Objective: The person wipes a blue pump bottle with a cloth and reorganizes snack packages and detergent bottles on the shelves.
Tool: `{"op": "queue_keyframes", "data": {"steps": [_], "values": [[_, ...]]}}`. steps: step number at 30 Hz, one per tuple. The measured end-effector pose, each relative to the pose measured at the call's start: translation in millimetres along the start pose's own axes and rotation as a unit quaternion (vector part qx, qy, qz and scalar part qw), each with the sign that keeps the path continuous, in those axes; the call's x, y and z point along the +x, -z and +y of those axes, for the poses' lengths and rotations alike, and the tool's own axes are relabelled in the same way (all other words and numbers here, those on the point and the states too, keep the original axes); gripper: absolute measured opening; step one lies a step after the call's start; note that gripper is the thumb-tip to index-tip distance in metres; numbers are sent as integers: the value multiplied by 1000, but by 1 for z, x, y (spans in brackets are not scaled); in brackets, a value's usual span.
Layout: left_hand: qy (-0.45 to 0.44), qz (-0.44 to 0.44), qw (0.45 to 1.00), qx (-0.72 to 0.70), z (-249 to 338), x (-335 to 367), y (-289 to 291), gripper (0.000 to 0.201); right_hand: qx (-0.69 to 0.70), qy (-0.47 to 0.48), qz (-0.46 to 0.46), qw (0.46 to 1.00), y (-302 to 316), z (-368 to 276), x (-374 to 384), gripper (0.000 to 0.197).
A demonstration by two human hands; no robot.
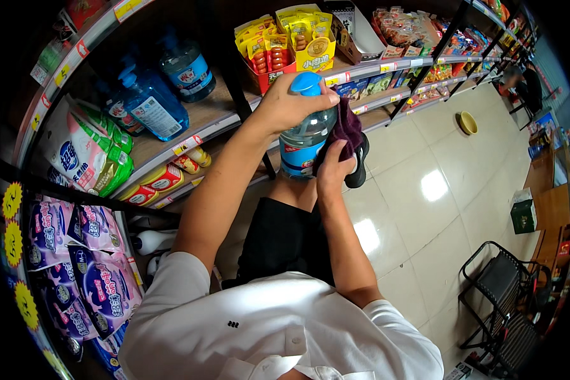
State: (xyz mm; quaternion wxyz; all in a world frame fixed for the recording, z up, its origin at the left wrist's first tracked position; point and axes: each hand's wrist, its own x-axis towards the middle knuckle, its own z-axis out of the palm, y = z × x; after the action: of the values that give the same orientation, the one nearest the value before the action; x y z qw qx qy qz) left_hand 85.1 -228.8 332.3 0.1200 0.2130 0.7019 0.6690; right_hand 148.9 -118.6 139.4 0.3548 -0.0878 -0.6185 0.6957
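Observation:
A clear bottle [296, 147] with a blue pump cap and a blue label is held up in front of the shelf. My left hand [285, 104] grips it around the top, just below the cap. Against the bottle's right side, my right hand [335, 166] is closed on a dark purple cloth [348, 128], which hangs over the bottle's side and partly hides it. On the shelf to the left stand similar bottles, a blue one [156, 113] and a clearer one [189, 71].
Boxes of yellow snack packs [307, 38] fill the shelf ahead. Purple packages [107, 285] and a white-green bag [76, 145] sit at the left. On the tiled floor [411, 228] are a yellow bowl [467, 123] and black chairs [497, 278]. A person [529, 88] is far right.

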Motion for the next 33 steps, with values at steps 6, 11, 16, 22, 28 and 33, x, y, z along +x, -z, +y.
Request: {"op": "queue_keyframes", "data": {"steps": [6,11,16,22,28,33], "values": [[-1,93,995,-19,-1,-7,-22,20,-77,147,-21,986,-12,-16,-65,65],[47,56,996,-59,8,-15,-8,28,-185,183,-104,960,-6,-6,-77,61],[-18,-154,988,3,2,-7,34,50,7,78,-142,987,8,-6,-72,56],[-73,-281,957,29,-17,40,57,80,102,31,-148,983,17,-44,-59,50],[-81,-256,956,-121,-41,44,18,47,119,-73,-103,985,17,-54,-64,65],[-59,-88,993,47,-8,0,-27,32,130,-70,-68,987,45,-3,-48,54]]}}
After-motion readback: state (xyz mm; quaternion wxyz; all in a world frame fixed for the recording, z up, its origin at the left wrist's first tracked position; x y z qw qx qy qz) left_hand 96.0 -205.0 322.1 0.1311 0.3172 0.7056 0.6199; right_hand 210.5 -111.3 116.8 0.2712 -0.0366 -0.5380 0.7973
